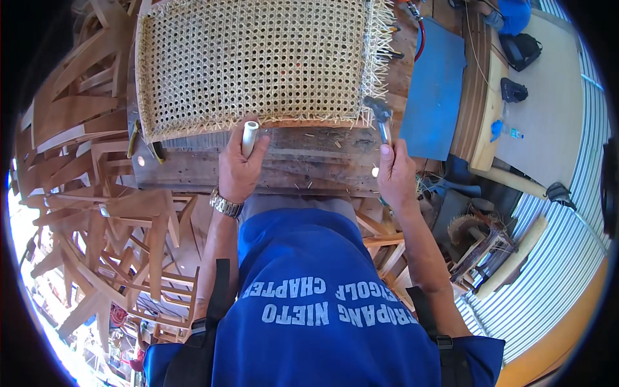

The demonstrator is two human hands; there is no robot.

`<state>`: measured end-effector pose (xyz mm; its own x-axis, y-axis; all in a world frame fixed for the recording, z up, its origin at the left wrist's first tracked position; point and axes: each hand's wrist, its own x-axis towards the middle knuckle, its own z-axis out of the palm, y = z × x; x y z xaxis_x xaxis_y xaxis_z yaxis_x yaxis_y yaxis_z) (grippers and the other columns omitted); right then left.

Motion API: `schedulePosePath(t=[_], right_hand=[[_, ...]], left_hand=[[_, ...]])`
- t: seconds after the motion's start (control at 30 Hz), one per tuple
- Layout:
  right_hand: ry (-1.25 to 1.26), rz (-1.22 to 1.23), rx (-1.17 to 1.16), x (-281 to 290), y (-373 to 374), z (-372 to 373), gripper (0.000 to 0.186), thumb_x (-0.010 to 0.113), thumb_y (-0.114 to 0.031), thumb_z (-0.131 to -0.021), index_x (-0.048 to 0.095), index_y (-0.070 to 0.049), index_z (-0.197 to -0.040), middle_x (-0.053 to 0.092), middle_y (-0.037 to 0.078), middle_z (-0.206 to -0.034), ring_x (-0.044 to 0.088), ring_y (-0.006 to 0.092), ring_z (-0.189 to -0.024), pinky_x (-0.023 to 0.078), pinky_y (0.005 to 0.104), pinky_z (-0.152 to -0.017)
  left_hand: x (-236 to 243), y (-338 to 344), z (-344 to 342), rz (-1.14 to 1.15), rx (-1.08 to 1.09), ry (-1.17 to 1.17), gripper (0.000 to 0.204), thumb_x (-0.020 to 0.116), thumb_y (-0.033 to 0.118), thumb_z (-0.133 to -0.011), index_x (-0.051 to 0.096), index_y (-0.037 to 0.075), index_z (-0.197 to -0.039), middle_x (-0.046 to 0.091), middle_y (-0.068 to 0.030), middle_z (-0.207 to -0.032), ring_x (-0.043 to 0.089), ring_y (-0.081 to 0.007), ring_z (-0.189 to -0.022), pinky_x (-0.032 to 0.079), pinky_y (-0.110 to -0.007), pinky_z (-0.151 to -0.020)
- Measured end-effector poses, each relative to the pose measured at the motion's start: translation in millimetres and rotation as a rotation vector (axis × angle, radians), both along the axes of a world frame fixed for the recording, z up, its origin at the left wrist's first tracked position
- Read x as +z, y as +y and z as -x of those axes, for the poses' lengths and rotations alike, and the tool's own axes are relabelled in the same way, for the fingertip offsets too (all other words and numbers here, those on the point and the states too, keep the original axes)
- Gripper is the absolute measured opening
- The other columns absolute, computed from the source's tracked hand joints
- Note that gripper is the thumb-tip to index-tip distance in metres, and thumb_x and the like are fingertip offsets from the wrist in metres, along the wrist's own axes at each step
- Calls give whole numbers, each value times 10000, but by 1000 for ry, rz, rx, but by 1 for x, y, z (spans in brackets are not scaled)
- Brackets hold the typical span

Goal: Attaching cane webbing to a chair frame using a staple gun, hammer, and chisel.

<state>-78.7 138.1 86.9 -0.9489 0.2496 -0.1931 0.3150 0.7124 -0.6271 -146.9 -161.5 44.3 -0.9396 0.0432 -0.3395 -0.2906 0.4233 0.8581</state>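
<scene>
A woven cane panel point(251, 58) lies on the wooden workbench point(290, 168), with loose strand ends fraying along its right and near edges. My left hand point(240, 171) is closed round a short, upright white tube point(250, 140) at the panel's near edge. My right hand point(396, 171) grips a hammer point(382, 116) by its handle, its head beside the panel's near right corner.
Wooden chair frames point(77, 226) are piled at the left. A blue sheet point(432, 90) lies right of the panel, near hand tools. Another person point(512, 14) is at the top right, near black bags point(519, 51) and a pale board point(541, 122).
</scene>
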Motion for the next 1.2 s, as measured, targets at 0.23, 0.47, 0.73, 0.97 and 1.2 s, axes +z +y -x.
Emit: schedulePosePath(t=[0.23, 0.47, 0.73, 0.97, 1.2], right_hand=[[-16, -85, -36, -10, -2, -20, 290, 437, -284, -1077, 527, -24, -984, 570, 197, -685, 575, 389, -601, 442, 451, -568], [-5, -74, -82, -9, -8, -16, 299, 431, -290, -1077, 538, -18, -1010, 578, 214, -710, 573, 404, -617, 445, 464, -583], [-86, -9, -399, -7, 4, -17, 286, 443, -280, -1069, 552, -27, -995, 607, 234, -752, 597, 455, -687, 453, 501, -614], [72, -502, -8, -69, 97, 33, 182, 566, -223, -995, 589, -43, -996, 623, 204, -805, 624, 430, -743, 475, 516, -623], [93, -335, 388, -123, 107, 82, 299, 678, -94, -840, 632, -51, -1133, 617, 184, -1033, 605, 390, -915, 497, 473, -750]], left_hand=[[-13, -13, -6, -92, -23, 187, 435, 708, 221, -952, 594, 122, -1360, 620, 10, -775, 495, -74, -679, 462, -273, -625], [2, -18, -5, -149, 0, -53, 445, 709, 250, -951, 591, 100, -1354, 632, 4, -809, 509, -60, -712, 464, -251, -649], [33, 4, -6, -131, -162, 133, 422, 649, 316, -966, 602, 94, -1321, 691, -116, -906, 658, -261, -730, 509, -389, -644], [-15, 8, -60, 399, -1111, -46, 312, 645, 314, -884, 680, 277, -1192, 681, -79, -956, 647, -302, -917, 452, -535, -870], [-49, -33, -79, 737, -734, 161, 246, 569, 153, -829, 762, 249, -947, 673, -37, -1047, 544, -337, -1257, 216, -697, -1160]])
